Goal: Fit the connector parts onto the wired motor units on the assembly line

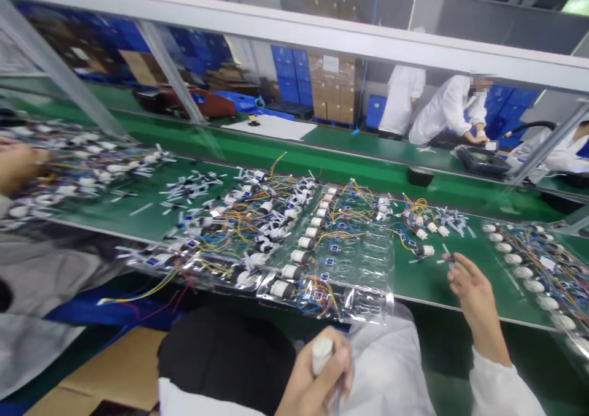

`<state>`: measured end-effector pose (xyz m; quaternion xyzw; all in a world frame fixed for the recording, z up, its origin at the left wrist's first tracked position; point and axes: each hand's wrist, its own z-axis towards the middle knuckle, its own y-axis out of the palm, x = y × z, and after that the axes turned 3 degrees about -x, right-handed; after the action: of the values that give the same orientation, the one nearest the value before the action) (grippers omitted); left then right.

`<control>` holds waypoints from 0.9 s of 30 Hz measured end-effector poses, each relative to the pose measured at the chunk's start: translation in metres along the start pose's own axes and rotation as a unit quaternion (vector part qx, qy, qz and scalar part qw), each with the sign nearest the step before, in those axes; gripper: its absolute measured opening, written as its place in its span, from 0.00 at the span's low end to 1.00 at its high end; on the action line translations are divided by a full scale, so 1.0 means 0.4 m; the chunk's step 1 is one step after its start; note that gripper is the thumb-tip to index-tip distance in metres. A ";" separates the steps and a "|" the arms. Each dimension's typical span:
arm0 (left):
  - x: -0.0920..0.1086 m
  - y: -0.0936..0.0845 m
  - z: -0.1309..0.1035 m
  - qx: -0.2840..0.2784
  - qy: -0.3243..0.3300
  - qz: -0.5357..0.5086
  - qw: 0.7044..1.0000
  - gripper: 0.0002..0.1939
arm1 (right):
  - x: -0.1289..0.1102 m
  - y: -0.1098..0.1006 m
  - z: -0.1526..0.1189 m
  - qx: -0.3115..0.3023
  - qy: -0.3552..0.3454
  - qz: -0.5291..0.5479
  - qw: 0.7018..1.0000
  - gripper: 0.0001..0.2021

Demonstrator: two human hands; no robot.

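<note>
Low in the middle, my left hand [313, 379] is wrapped round a small white cylindrical part [321, 350], its round end facing up. Over the bench edge on the right, my right hand [473, 290] pinches a small dark piece with white strips [448, 258] between thumb and fingertips. Just beyond it lie a loose pile of similar white-strip pieces [453, 219] and several white cylinders with coloured wires [421, 229]. Between my hands and the bench's far side rests a clear plastic tray [377, 253], with wired cylinders in a column along its left side.
More filled trays [248, 226] sit to the left, and another [543, 269] at the right. White-strip pieces [193, 189] are scattered on the green bench [133, 210]. At far left is another person's hand [18, 164]. A metal frame bar [294, 26] crosses above; people in white work beyond.
</note>
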<state>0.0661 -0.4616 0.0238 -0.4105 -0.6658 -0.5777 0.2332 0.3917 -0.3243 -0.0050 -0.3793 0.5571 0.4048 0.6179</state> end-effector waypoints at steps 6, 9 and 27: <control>0.164 0.049 0.146 -0.179 0.056 0.060 0.980 0.30 | -0.134 0.148 -0.112 -0.103 0.044 0.146 0.983 0.20; 0.204 0.040 0.187 -0.226 0.070 0.065 0.969 0.36 | -0.173 0.217 -0.154 -0.138 0.042 0.119 0.982 0.15; 0.194 -0.098 0.236 -0.124 0.143 0.110 0.976 0.39 | -0.224 0.484 -0.238 -0.282 -0.215 -0.134 0.925 0.11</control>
<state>0.0065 -0.3492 0.0412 -0.4199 -0.4993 -0.6797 0.3353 0.1723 -0.3445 0.0721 -0.5129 0.2174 0.5302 0.6392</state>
